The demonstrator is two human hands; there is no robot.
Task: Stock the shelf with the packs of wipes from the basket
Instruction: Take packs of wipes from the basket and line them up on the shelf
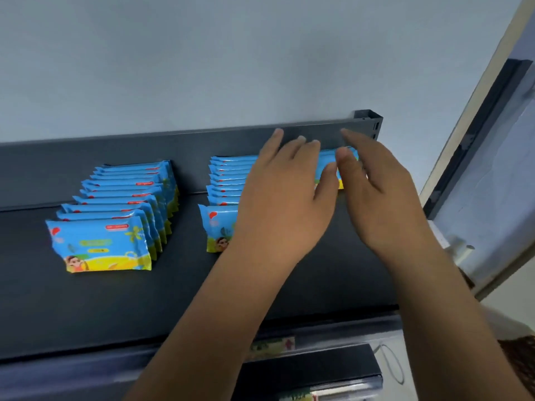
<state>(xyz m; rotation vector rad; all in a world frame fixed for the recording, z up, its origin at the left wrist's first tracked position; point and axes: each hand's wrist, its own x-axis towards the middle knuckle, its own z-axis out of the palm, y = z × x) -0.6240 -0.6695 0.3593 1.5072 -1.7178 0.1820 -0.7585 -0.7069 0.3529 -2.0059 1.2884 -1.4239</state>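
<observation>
A dark grey shelf (86,299) carries two rows of blue-and-yellow packs of wipes, each pack standing on its long edge and facing the front edge. The left row (124,195) runs from mid-shelf back towards the rear edge and holds about ten packs; the hindmost are pressed too close together to count for certain. The right row (225,183) stands well apart from it, nearer the shelf's right rear corner. Nine pack tops show there, and the rest of the row is covered by the person's left hand (283,204). That hand lies over the back half of the right row with its fingers straight and spread, grasping nothing, and its thumb rests against the front of the rear pack (325,158). The right hand (382,198) is just beside it at the row's right end. Its thumb touches the same rear pack and its fingers reach up past the pack's top towards the shelf's back rail (318,127). Whether those fingers close on the pack from behind cannot be told. A lower shelf (318,363) shows below the front edge.
</observation>
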